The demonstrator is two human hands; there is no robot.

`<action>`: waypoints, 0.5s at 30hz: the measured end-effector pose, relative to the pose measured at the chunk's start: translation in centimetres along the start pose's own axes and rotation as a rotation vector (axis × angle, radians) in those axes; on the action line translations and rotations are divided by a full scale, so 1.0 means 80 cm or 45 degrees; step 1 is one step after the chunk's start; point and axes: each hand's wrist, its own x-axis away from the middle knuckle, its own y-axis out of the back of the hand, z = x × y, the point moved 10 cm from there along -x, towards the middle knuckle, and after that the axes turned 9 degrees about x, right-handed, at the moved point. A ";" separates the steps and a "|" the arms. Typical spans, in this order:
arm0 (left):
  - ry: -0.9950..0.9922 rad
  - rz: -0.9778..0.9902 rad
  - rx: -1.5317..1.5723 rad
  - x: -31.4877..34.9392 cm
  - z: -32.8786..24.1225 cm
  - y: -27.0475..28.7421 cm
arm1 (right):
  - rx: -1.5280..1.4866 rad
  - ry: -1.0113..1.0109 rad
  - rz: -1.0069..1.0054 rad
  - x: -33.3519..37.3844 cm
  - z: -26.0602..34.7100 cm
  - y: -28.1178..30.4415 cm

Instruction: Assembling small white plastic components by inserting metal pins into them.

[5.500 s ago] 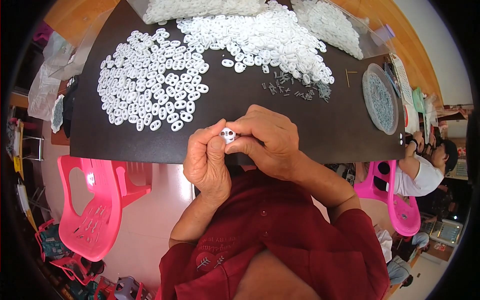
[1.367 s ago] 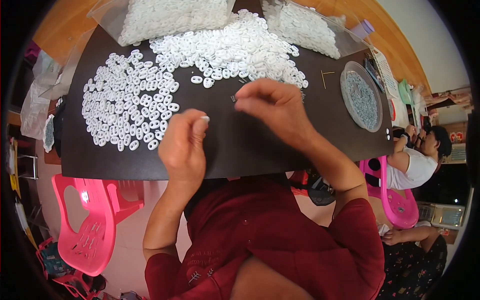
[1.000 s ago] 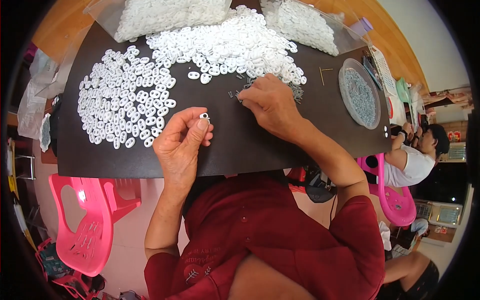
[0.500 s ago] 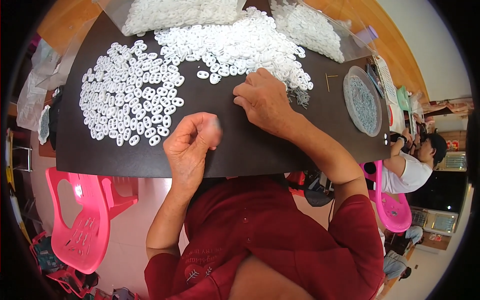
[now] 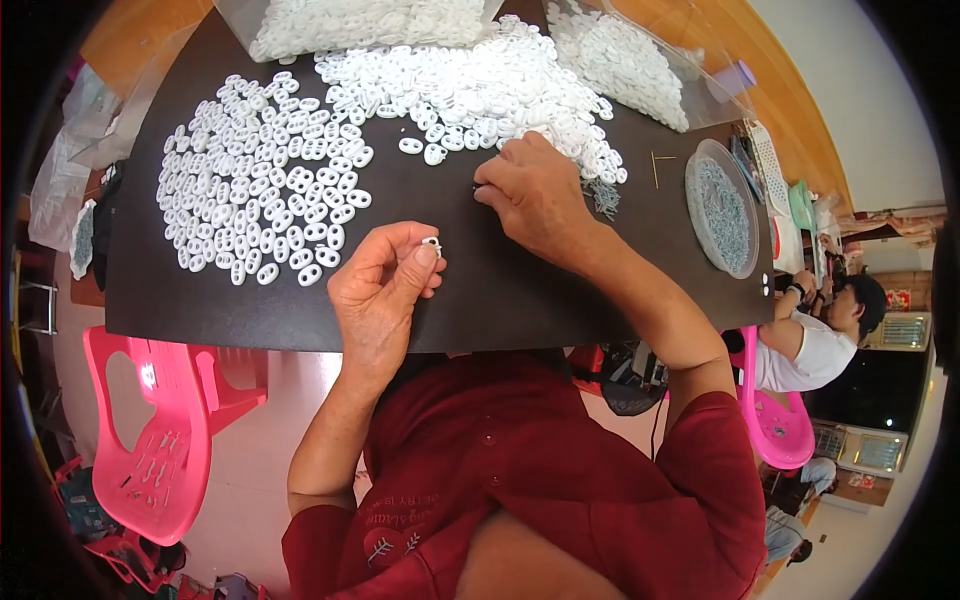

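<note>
Between the thumb and fingers of my left hand [image 5: 385,278] is a small white oval piece with holes [image 5: 432,243], held up over the front of the dark table [image 5: 480,290]. My right hand [image 5: 540,190] is pinched closed just below the heap of white two-hole pieces [image 5: 480,85]; something tiny and dark may show at its fingertips, too small to name. By its wrist lies a small pile of grey metal pins or screws [image 5: 604,196]. Many similar white pieces [image 5: 255,185] are spread out at the left. Two loose ones lie between spread and heap.
Clear bags of white parts [image 5: 370,25] [image 5: 630,65] lie at the back. On the right stands a round clear tub [image 5: 750,262] of grey metal bits, near thin brass-coloured sticks [image 5: 656,170]. A pink chair [image 5: 150,440] is at left; another person [image 5: 815,345] sits at right.
The piece in my left hand, blurred before, now shows clearly as a white oval. My right hand has shifted slightly to the right, still pinched. The view has moved a little.
</note>
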 end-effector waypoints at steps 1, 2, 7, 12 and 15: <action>-0.001 0.003 0.009 0.000 0.000 -0.001 | 0.000 0.000 -0.001 -0.002 0.002 -0.001; -0.002 0.007 0.018 0.000 0.000 -0.001 | 0.031 0.035 0.015 -0.004 0.007 -0.004; 0.010 0.044 0.031 0.001 0.002 0.000 | 0.097 0.154 0.032 -0.012 0.022 -0.010; -0.014 -0.027 0.073 0.001 0.000 0.004 | -0.093 0.072 -0.033 -0.014 0.016 0.004; 0.053 -0.016 0.114 -0.002 0.004 0.002 | -0.359 0.015 0.039 -0.011 0.019 0.016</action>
